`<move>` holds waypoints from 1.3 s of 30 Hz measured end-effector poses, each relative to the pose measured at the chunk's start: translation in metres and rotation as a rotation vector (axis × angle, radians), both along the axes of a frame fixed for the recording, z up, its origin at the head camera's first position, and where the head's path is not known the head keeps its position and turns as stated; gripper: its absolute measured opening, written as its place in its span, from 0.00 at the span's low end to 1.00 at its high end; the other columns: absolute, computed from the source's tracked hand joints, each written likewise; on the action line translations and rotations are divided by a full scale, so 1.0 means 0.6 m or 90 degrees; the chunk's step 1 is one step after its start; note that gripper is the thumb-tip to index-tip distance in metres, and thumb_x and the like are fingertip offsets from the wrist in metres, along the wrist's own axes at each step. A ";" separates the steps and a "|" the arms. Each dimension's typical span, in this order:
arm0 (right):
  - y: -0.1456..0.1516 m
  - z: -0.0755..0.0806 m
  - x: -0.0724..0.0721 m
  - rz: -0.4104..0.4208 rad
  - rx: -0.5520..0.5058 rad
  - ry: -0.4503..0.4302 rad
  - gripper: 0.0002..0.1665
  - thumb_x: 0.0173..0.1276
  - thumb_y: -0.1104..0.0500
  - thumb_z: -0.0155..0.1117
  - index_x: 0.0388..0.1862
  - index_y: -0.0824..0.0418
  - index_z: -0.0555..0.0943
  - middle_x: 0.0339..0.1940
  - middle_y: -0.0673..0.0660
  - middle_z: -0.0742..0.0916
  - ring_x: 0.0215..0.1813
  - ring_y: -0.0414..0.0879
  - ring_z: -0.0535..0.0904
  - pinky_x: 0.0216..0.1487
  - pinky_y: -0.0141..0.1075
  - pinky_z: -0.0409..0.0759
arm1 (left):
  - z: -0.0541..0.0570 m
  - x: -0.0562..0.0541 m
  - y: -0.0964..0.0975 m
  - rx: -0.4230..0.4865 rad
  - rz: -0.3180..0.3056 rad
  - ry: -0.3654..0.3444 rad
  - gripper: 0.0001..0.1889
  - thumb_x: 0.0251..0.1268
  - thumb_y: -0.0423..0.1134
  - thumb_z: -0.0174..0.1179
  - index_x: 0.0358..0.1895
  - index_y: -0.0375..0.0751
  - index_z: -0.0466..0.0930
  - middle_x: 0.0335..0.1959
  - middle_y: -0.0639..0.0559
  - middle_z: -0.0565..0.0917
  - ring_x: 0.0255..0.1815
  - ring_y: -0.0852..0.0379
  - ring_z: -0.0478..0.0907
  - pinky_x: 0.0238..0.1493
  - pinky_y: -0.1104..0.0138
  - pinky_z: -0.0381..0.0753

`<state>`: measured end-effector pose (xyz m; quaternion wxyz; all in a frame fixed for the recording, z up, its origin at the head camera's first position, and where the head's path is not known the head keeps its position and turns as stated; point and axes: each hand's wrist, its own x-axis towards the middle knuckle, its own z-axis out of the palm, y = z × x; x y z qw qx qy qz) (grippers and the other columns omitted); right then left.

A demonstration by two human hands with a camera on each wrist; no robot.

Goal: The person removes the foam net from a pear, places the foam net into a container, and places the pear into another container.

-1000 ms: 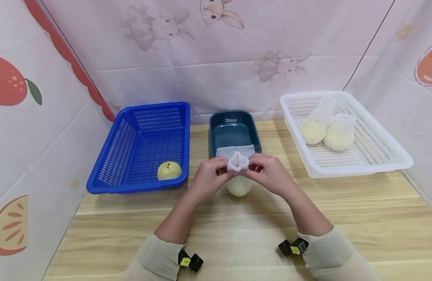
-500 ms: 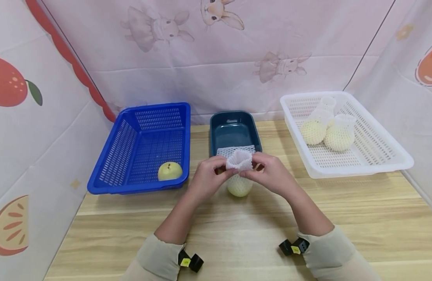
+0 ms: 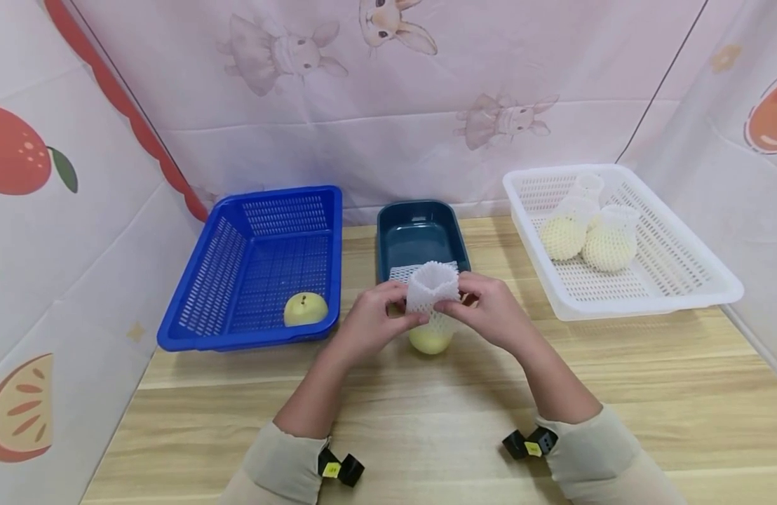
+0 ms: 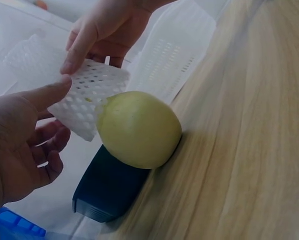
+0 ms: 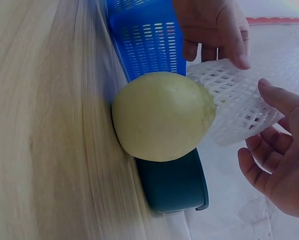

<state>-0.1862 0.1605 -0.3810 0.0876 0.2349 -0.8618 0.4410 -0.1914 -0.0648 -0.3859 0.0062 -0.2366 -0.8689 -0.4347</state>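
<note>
Both hands (image 3: 377, 314) (image 3: 489, 310) half-curled round foam netting (image 3: 428, 299)

I watch from far away, and my head view is bright. A pale shine sits on the tabletop (image 3: 448, 428), and soft shadows lie by the arms (image 3: 555, 382). My wrist views are dimmer and a bit blurry. In the right one, the white net (image 5: 234, 97) almost fades into the pale cloth (image 5: 227, 185) behind it.
</note>
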 end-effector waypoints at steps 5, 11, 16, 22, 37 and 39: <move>0.001 0.000 0.000 0.003 -0.003 -0.013 0.10 0.60 0.55 0.75 0.39 0.55 0.85 0.36 0.50 0.86 0.35 0.43 0.78 0.36 0.36 0.82 | -0.002 0.000 0.001 0.006 0.002 0.008 0.10 0.62 0.46 0.67 0.43 0.48 0.87 0.38 0.58 0.83 0.35 0.59 0.76 0.34 0.69 0.81; 0.002 0.000 -0.002 0.016 -0.002 -0.043 0.13 0.60 0.53 0.75 0.43 0.54 0.85 0.39 0.49 0.86 0.38 0.43 0.78 0.39 0.41 0.83 | 0.000 0.001 0.000 0.058 0.031 0.005 0.10 0.62 0.45 0.68 0.45 0.48 0.87 0.38 0.58 0.85 0.32 0.58 0.77 0.32 0.68 0.82; -0.003 -0.001 -0.003 0.028 -0.010 -0.071 0.15 0.61 0.51 0.74 0.46 0.53 0.85 0.41 0.50 0.86 0.40 0.45 0.79 0.39 0.42 0.82 | -0.001 0.002 0.000 0.091 0.035 -0.023 0.13 0.62 0.47 0.68 0.47 0.50 0.87 0.40 0.58 0.85 0.33 0.56 0.78 0.32 0.67 0.83; -0.015 0.004 -0.012 0.039 -0.018 -0.078 0.23 0.59 0.49 0.76 0.52 0.54 0.84 0.50 0.52 0.87 0.48 0.46 0.82 0.46 0.44 0.84 | 0.007 0.000 0.003 0.116 0.034 -0.009 0.12 0.62 0.46 0.67 0.47 0.51 0.86 0.40 0.58 0.85 0.33 0.56 0.77 0.32 0.66 0.81; -0.038 0.057 -0.057 0.053 0.070 -0.043 0.12 0.62 0.60 0.71 0.43 0.63 0.84 0.38 0.57 0.89 0.38 0.48 0.81 0.44 0.44 0.82 | 0.065 -0.028 0.016 0.156 0.042 0.027 0.20 0.55 0.47 0.73 0.50 0.45 0.84 0.49 0.54 0.81 0.48 0.56 0.77 0.46 0.55 0.84; -0.038 0.065 -0.068 0.052 0.096 -0.041 0.10 0.63 0.58 0.70 0.40 0.62 0.84 0.36 0.56 0.88 0.37 0.47 0.81 0.42 0.44 0.82 | 0.077 -0.036 0.017 0.195 0.032 0.000 0.23 0.54 0.47 0.74 0.54 0.45 0.81 0.50 0.53 0.82 0.49 0.56 0.78 0.48 0.55 0.84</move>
